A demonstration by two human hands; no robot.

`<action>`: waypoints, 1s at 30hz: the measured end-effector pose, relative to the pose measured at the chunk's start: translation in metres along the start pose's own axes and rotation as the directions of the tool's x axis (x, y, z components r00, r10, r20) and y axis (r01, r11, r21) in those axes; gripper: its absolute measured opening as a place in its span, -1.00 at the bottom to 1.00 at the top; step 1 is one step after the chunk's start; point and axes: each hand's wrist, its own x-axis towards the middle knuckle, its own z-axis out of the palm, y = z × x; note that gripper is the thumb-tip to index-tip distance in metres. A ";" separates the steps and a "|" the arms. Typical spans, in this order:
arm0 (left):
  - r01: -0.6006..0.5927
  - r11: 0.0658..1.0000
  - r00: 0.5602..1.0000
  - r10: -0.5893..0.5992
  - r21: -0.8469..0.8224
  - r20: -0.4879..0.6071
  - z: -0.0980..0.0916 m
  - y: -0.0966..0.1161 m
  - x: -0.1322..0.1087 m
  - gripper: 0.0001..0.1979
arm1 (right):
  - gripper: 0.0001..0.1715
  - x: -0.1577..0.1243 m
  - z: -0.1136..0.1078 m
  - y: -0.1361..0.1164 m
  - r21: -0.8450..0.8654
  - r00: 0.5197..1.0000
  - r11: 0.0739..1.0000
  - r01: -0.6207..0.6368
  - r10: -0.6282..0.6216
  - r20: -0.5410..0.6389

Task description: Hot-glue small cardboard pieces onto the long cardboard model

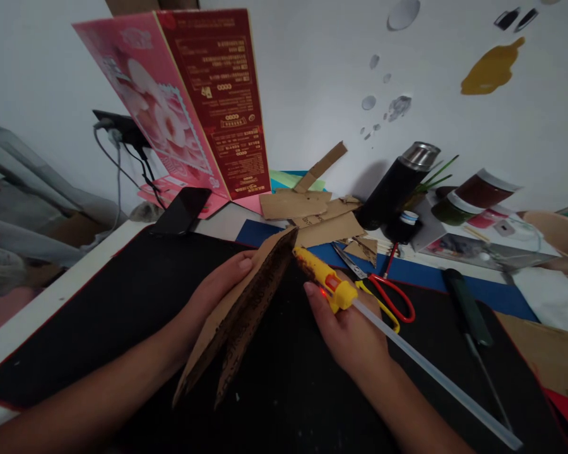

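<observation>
My left hand [230,277] grips a folded piece of brown cardboard [246,296] from its left side, its two layers spread apart toward me. Most of those fingers are hidden behind the cardboard. In my right hand [355,334] is a yellow hot glue gun [320,270], its red light lit and a long translucent glue stick [435,372] sticking out of its back. The gun's nozzle points at the far upper end of the cardboard, close to its edge; whether they touch I cannot tell. Scissors [388,296] with red and yellow handles lie just beyond my right hand.
Cardboard scraps [326,227] lie at the back, beside a black thermos [397,186]. A pink and red box [213,107] stands at the back left with a phone [182,211] before it. A dark-handled tool [468,309] rests at right on the black mat [137,296].
</observation>
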 end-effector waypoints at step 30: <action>-0.028 0.998 0.993 0.033 0.049 -0.112 0.034 0.013 -0.025 -0.53 | -0.61 0.002 0.001 0.001 -0.056 0.996 0.998 0.026 -0.031 -0.081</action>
